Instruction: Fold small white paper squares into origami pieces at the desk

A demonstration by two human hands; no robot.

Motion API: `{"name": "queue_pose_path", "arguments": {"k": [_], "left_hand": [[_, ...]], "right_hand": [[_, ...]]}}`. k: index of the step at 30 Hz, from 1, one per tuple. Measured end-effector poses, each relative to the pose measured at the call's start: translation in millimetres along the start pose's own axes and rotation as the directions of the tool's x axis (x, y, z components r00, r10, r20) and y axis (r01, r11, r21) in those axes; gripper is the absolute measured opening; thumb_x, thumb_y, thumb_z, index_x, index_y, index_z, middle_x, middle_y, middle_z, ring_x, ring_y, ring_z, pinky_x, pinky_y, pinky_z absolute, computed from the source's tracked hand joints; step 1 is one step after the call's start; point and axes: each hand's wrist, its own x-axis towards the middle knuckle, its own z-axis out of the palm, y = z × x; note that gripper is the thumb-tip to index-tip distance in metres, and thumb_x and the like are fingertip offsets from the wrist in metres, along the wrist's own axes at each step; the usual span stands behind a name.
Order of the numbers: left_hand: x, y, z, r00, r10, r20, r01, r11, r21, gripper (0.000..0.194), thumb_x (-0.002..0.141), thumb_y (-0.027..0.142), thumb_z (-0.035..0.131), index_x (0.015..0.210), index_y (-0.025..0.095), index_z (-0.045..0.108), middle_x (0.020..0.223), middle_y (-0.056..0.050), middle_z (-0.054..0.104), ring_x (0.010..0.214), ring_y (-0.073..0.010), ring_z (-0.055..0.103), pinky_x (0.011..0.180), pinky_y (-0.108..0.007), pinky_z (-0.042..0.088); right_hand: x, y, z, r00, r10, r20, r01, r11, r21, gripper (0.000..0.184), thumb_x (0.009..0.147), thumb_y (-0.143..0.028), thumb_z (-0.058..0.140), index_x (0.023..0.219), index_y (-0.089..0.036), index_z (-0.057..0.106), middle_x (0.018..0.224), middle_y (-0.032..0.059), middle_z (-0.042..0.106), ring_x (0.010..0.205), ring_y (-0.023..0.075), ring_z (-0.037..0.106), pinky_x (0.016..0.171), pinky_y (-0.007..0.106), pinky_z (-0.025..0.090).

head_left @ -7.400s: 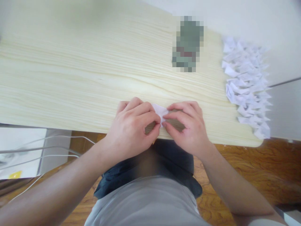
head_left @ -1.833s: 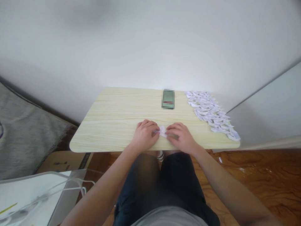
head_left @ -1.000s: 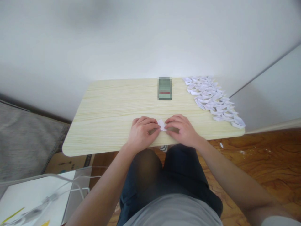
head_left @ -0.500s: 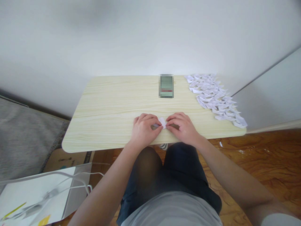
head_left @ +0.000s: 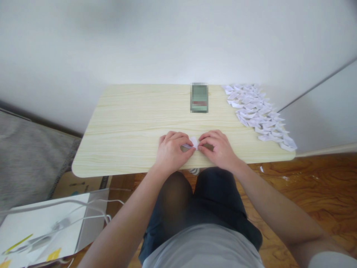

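Observation:
A small white piece of folded paper (head_left: 194, 142) is pinched between both hands, just above the near edge of the light wood-grain table (head_left: 134, 123). My left hand (head_left: 173, 149) grips its left side between thumb and fingers. On the right side, the thumb and fingertips of my right hand (head_left: 216, 148) close on it too. The fingers partly cover the paper, so its full shape cannot be made out. Many folded white paper boats (head_left: 255, 111) lie packed in rows along the table's right end.
A pixelated, phone-like rectangle (head_left: 199, 98) lies at the back of the table by the wall (head_left: 156, 44). To the lower left, a white box (head_left: 44, 223) carries cables, near a cardboard box (head_left: 80, 185). Paper scraps (head_left: 261, 169) lie on the wooden floor.
The view has shifted slightly, so the table and paper boats appear a little higher. Both hands keep their pinch on the paper, with barely any finger movement.

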Motion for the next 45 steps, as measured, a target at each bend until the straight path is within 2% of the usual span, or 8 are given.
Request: {"name": "queue_pose_path", "arguments": {"k": [9, 21, 28, 36, 40, 45], "left_hand": [[0, 1, -1.3, 1.0, 0.004, 0.008, -0.004, 1.0, 0.004, 0.005, 0.085, 0.031, 0.075, 0.089, 0.028, 0.075, 0.112, 0.0, 0.076, 0.112, -0.029, 0.06, 0.097, -0.048, 0.041], [-1, 3, -2.4, 1.0, -0.008, 0.006, 0.008, 0.999, 0.035, 0.007, 0.085, 0.032, 0.075, 0.09, 0.028, 0.076, 0.113, 0.002, 0.076, 0.113, -0.0251, 0.06, 0.098, -0.044, 0.041], [-1, 3, -2.0, 1.0, 0.001, 0.003, -0.001, 1.0, 0.031, 0.007, 0.087, 0.034, 0.073, 0.088, 0.028, 0.075, 0.112, 0.002, 0.076, 0.112, -0.0251, 0.06, 0.099, -0.044, 0.041], [-1, 3, -2.0, 1.0, 0.02, 0.013, -0.02, 0.999, 0.04, 0.008, 0.085, 0.034, 0.075, 0.088, 0.027, 0.074, 0.111, -0.001, 0.075, 0.112, -0.0271, 0.059, 0.098, -0.046, 0.041], [-8, 5, -6.4, 0.998, 0.042, 0.043, -0.044, 0.998, 0.039, 0.012, 0.089, 0.034, 0.07, 0.097, 0.028, 0.076, 0.111, -0.001, 0.073, 0.111, -0.0262, 0.059, 0.098, -0.046, 0.041], [-24, 11, -15.8, 0.992, 0.073, 0.099, -0.078, 0.996, 0.042, 0.026, 0.089, 0.03, 0.068, 0.114, 0.029, 0.073, 0.117, -0.003, 0.071, 0.115, -0.0274, 0.058, 0.102, -0.047, 0.039]], "right_hand": [[-1, -6, 2, 0.999, 0.015, -0.033, -0.016, 1.0, -0.015, 0.003, 0.089, -0.025, 0.074, 0.091, -0.027, 0.074, 0.11, 0.0027, 0.074, 0.111, 0.0281, 0.059, 0.101, 0.048, 0.043], [-3, -10, 6, 0.997, 0.016, -0.069, -0.02, 0.997, -0.071, 0.007, 0.087, -0.021, 0.075, 0.09, -0.026, 0.072, 0.11, 0.0025, 0.074, 0.112, 0.0271, 0.059, 0.099, 0.047, 0.044], [-4, -12, 9, 0.995, 0.015, -0.102, -0.022, 0.997, -0.07, 0.008, 0.087, -0.019, 0.074, 0.089, -0.025, 0.071, 0.109, 0.0029, 0.074, 0.112, 0.0267, 0.06, 0.099, 0.046, 0.044], [-4, -11, 8, 0.996, 0.031, -0.089, -0.036, 0.998, -0.051, 0.011, 0.084, -0.016, 0.076, 0.091, -0.025, 0.072, 0.109, 0.0015, 0.074, 0.111, 0.0258, 0.06, 0.1, 0.046, 0.044], [-2, -10, 8, 0.994, 0.028, -0.106, -0.034, 0.998, -0.059, 0.015, 0.085, -0.012, 0.073, 0.092, -0.026, 0.074, 0.106, 0.0013, 0.074, 0.109, 0.0251, 0.06, 0.098, 0.045, 0.045], [-2, -13, 11, 0.992, 0.004, -0.128, -0.023, 0.99, -0.141, 0.015, 0.088, -0.011, 0.068, 0.092, -0.024, 0.075, 0.099, 0.0044, 0.071, 0.103, 0.0257, 0.059, 0.092, 0.044, 0.046]]}}
